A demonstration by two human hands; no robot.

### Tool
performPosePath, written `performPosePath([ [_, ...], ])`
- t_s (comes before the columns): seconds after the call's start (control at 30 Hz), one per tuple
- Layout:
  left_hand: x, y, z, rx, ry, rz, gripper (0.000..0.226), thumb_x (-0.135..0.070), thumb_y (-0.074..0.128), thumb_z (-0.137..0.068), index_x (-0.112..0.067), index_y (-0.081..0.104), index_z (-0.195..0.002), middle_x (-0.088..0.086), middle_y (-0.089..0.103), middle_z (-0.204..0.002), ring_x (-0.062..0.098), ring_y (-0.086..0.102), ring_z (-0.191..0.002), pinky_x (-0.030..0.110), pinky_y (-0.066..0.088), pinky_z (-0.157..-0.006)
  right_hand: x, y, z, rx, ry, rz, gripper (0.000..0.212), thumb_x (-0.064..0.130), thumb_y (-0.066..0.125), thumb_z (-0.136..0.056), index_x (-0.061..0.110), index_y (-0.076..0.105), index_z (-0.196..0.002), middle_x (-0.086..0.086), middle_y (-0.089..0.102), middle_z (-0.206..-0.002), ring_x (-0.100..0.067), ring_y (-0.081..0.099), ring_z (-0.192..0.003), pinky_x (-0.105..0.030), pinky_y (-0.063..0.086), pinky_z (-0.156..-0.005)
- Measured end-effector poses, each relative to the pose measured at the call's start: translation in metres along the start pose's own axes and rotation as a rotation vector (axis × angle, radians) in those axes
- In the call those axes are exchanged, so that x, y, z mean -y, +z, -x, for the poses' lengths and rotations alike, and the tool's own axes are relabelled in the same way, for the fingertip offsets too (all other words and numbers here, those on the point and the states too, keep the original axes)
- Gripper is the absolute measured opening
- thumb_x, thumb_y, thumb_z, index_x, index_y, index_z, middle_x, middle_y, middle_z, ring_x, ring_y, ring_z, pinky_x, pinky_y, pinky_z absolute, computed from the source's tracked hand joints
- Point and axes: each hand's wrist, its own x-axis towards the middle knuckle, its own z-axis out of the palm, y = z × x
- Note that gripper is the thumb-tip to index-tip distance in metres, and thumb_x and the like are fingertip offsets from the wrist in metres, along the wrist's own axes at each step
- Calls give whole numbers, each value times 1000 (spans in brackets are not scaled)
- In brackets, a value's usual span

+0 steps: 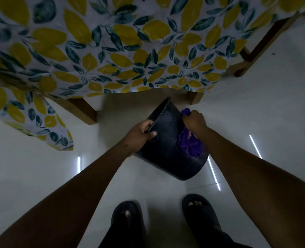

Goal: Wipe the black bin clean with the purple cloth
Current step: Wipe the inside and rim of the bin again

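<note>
I'm looking down at a pale glossy floor [255, 108], with thin bright streaks of reflected light at three, five and eight o'clock. At twelve o'clock a table [266, 40] stands on it, wooden legs planted on the tiles, draped in a lemon-print cloth [112, 51] that hangs low, one corner drooping at nine o'clock. At six o'clock two feet in dark sandals [200, 210] rest flat on the floor. I can't tell whether the bin [167, 149] at center touches the tiles.
</note>
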Motion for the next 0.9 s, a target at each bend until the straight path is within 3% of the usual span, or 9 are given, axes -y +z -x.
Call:
performPosePath([
  [0.1, -9, -5, 6, -6, 82, -173, 24, -7, 60, -88, -8, 59, -112, 15, 68, -109, 26, 65, -101, 40, 50, -92, -3, -7, 5, 27, -10, 3, 23, 25, 58, -89, 2, 56, -87, -20, 60, -104, -36, 59, -102, -32, 41, -72],
  [0.17, -12, -8, 10, -15, 124, -312, 26, -10, 60, -89, -8, 59, -114, 8, 67, -107, 22, 63, -100, 33, 48, -89, -6, -11, 9, 35, -47, 28, 24, 21, 65, -84, 6, 50, -73, -17, 56, -90, -34, 58, -91, -31, 39, -68],
  [0.27, -17, -9, 20, -64, 200, -440, 25, -10, 60, -89, -9, 60, -114, 0, 64, -104, 14, 59, -98, 21, 42, -83, -15, -12, 11, -32, 13, -124, 20, 18, 69, -77, 4, 54, -78, -18, 60, -88, -33, 61, -85, -34, 45, -66],
  [0.33, -14, -7, 28, -49, 270, -525, 20, -10, 59, -89, -13, 62, -109, 1, 67, -105, 17, 62, -101, 22, 46, -85, -15, -14, 14, -144, 116, -396, 14, 16, 65, -75, 4, 60, -81, -20, 65, -91, -35, 65, -88, -37, 50, -68],
  [0.4, -8, -2, 40, -9, 305, -617, 28, -11, 54, -91, -23, 60, -115, -3, 65, -113, 15, 60, -106, 14, 46, -90, -9, -19, 19, -273, 182, -669, 15, 14, 62, -74, 5, 64, -86, -17, 67, -92, -36, 66, -89, -40, 54, -74],
  [0.5, 10, 4, 56, 9, 452, -930, 41, -14, 47, -88, -31, 56, -124, 3, 66, -124, 25, 63, -110, 32, 49, -98, 5, -35, 29, -467, 127, -850, 12, 18, 65, -76, 11, 61, -85, -8, 64, -87, -25, 62, -82, -40, 54, -79],
  [0.63, 36, 9, 69, 82, 457, -1113, 52, -1, 47, -81, -25, 54, -127, 5, 69, -115, 27, 64, -104, 35, 44, -96, 16, -48, 45, -479, -35, -821, 10, 18, 66, -77, 15, 56, -76, -1, 57, -72, -16, 53, -66, -35, 46, -65],
  [0.8, 54, 22, 73, 157, 464, -1216, 50, 1, 43, -82, -21, 48, -127, 10, 65, -113, 32, 59, -101, 37, 39, -91, 13, -32, 61, -353, -157, -698, 17, 17, 60, -72, 18, 66, -87, -4, 65, -88, -21, 62, -82, -39, 52, -77],
  [0.9, 61, 23, 71, 168, 494, -1197, 46, 1, 44, -83, -19, 50, -124, 10, 66, -111, 33, 60, -99, 37, 43, -87, 1, -12, 69, -283, -295, -414, 26, 12, 63, -77, 13, 69, -102, -10, 66, -103, -26, 61, -95, -33, 48, -84],
])
